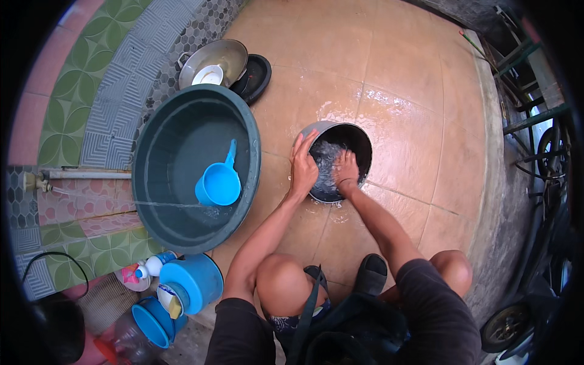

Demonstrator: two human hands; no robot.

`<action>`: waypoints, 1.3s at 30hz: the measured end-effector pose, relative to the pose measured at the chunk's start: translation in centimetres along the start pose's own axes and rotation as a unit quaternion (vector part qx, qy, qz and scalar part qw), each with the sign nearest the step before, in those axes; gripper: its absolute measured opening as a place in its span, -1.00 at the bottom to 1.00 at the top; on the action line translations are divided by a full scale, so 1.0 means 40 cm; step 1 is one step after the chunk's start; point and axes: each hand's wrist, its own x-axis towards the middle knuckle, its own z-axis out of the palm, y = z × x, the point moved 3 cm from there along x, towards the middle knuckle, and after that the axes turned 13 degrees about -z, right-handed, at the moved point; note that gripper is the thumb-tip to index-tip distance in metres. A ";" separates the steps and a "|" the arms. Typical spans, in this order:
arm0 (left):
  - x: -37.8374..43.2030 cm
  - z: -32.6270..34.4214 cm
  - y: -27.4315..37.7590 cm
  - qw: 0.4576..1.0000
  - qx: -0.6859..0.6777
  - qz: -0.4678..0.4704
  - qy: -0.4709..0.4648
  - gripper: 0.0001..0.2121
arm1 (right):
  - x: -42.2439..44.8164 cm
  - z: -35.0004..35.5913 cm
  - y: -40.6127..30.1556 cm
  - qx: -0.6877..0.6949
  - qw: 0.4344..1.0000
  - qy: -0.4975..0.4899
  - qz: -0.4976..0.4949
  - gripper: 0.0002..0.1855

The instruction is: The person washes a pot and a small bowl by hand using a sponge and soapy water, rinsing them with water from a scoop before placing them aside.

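A metal pot (pixel 329 125) with a dark inside stands tilted on the wet tiled floor, with water splashing in it. My left hand (pixel 305 165) lies against the pot's left wall and rim, fingers stretched along the outside. Inside the pot, among the moving water, is my right hand (pixel 345 168), its palm side hidden, so whether it holds anything cannot be told. To the left stands a large dark green plastic basin (pixel 252 137) holding some water. A blue plastic dipper (pixel 221 184) floats or rests in it. From a tap (pixel 42 181) on the far left, a thin stream runs into the basin.
Behind the basin are a wok (pixel 232 52) with a white bowl (pixel 209 75) and a black pan (pixel 260 78). Blue buckets (pixel 191 278), a yellow sponge (pixel 174 307) and bottles stand at the lower left. A raised concrete edge (pixel 488 137) and a motorcycle wheel (pixel 506 326) are on the right.
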 end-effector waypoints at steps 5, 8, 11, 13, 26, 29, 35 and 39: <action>-0.012 0.026 0.012 0.998 -0.022 -0.024 0.058 -0.49 | 0.047 -0.028 -0.149 0.626 0.779 0.034 0.002 -0.51; -0.021 -0.014 -0.005 0.990 -0.045 -0.079 0.104 -0.58 | -0.001 -0.128 -0.169 0.725 0.652 0.189 -0.114 -0.51; -0.014 -0.025 0.004 0.990 -0.052 -0.082 0.106 -0.56 | -0.091 -0.154 -0.142 0.651 0.722 0.152 -0.177 -0.49; -0.022 -0.030 -0.015 0.988 -0.074 -0.095 0.098 -0.55 | -0.159 -0.141 -0.090 0.454 0.852 0.119 -0.232 -0.48; -0.037 -0.039 -0.014 0.980 -0.094 -0.119 0.132 -0.52 | -0.224 -0.169 -0.106 0.382 0.863 0.270 -0.191 -0.72; -0.034 -0.022 0.006 0.984 -0.079 -0.084 0.134 -0.58 | -0.234 -0.094 -0.010 0.204 0.915 0.296 -0.185 -0.84; 0.029 -0.027 -0.029 0.993 -0.046 -0.074 0.079 -0.62 | -0.203 -0.141 -0.120 0.359 0.900 0.213 -0.128 -0.70; 0.062 -0.042 -0.042 0.997 -0.027 -0.063 -0.046 -0.61 | -0.186 -0.173 -0.180 0.526 0.799 0.282 -0.066 -0.61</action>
